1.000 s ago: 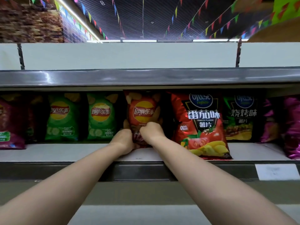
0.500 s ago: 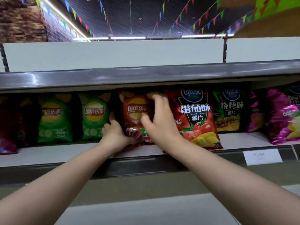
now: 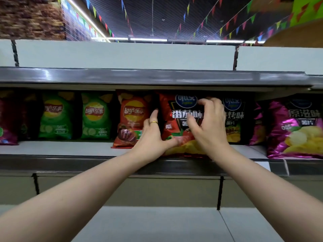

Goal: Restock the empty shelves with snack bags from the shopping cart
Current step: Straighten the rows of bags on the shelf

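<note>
A red tomato-flavour chip bag (image 3: 174,124) stands leaning at the front edge of the white shelf (image 3: 61,148), in the middle of the row. My left hand (image 3: 152,137), with a gold ring, holds the bag's left edge, thumb across its lower front. My right hand (image 3: 209,126) grips its right side, fingers curled over the upper front. Just to the left stands a red Lay's bag (image 3: 131,116), free of both hands. The shopping cart is out of view.
Two green Lay's bags (image 3: 56,116) (image 3: 95,116) and a magenta bag (image 3: 7,123) fill the shelf's left. A black barbecue bag (image 3: 234,119) and a pink bag (image 3: 295,126) stand on the right. The upper shelf's metal lip (image 3: 122,75) hangs low overhead. A lower white shelf (image 3: 157,224) lies beneath.
Both hands left the red Lay's bag, which now stands alone, and moved right onto the red tomato-flavour bag. The view shifted a little right.
</note>
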`<move>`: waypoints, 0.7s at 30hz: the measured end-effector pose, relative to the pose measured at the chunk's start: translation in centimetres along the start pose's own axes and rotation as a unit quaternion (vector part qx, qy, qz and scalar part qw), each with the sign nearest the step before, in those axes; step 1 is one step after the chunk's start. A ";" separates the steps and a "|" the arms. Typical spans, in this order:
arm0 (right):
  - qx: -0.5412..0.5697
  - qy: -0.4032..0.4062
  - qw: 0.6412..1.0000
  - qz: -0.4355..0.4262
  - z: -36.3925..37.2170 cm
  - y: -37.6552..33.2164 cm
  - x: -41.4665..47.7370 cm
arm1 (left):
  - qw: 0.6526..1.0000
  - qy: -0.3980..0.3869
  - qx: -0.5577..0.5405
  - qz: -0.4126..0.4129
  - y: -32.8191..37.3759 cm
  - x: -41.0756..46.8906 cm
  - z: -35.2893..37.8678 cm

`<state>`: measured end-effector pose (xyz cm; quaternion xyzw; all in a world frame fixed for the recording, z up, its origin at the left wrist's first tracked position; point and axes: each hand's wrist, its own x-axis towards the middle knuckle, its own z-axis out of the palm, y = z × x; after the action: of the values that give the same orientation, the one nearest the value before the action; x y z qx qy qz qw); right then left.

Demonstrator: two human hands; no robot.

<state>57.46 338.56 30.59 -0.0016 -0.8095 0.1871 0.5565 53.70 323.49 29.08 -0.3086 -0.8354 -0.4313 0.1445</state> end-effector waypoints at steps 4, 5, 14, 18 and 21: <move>0.105 -0.156 0.975 0.119 -1.0 1.2 0.3 | 1.000 -0.011 -0.012 -0.019 1.0 0.0 1.8; 0.141 -0.185 0.963 0.139 -1.0 1.4 0.4 | 1.000 -0.010 -0.009 -0.026 0.9 0.0 2.1; 0.196 -0.286 0.910 0.227 0.9 4.0 1.3 | 0.996 -0.027 0.012 -0.087 -0.1 1.9 3.4; 0.178 -0.284 0.913 0.232 2.2 4.1 1.9 | 0.995 -0.011 0.032 -0.090 -0.7 3.2 3.8; 0.146 -0.295 0.918 0.222 3.1 4.2 2.5 | 0.996 0.010 0.026 -0.086 -1.2 3.8 4.1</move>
<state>52.84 342.02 30.63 -0.0447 -0.8796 0.4139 0.2302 50.07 327.78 27.83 -0.2273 -0.8684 -0.4232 0.1232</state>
